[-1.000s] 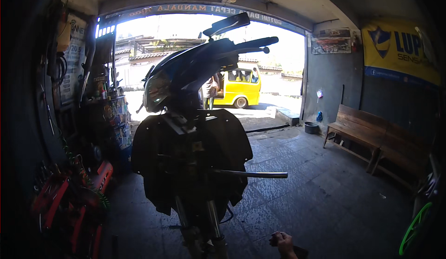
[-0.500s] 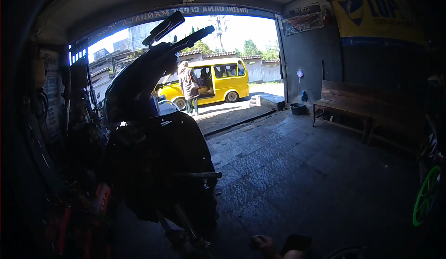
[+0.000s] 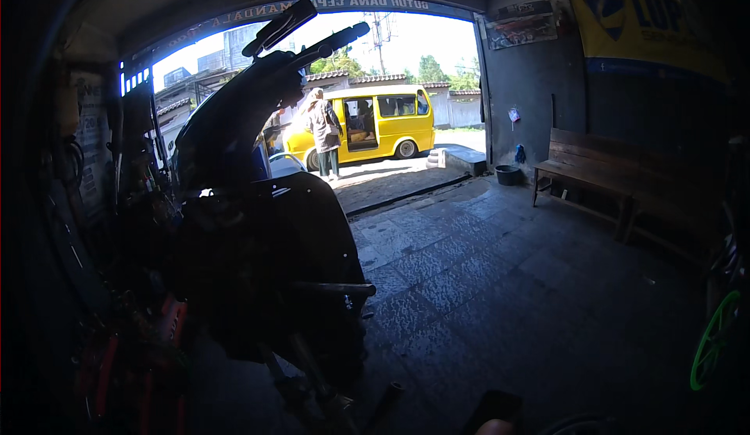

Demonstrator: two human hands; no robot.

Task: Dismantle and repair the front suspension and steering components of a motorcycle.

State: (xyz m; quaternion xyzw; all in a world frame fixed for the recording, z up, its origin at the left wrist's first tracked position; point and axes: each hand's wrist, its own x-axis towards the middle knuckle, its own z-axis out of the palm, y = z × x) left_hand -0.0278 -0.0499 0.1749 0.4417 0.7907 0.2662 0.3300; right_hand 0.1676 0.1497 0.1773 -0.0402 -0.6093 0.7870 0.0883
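Neither of my hands can be made out. A rounded patch of bare skin shows at the lower edge, more like a knee than a hand. Beside it is a dark, flat-edged thing, too dim to name. In front of me, to the left, a dark scooter stands in silhouette, its handlebar and mirror raised toward the doorway. A metal bar juts out on its right side. Low down, near its bottom end, lies the end of a dark tube-like thing; what it belongs to is hidden in shadow.
Red metal parts stand in shadow at the lower left. A green wheel rim is at the far right. Along the right wall are a wooden bench and a dark bucket. Outside, a person stands by a yellow van.
A hand that showed near the lower edge is gone from sight. The dark tube end now shows to the left of that spot. My view has shifted slightly; the person and van remain outside.
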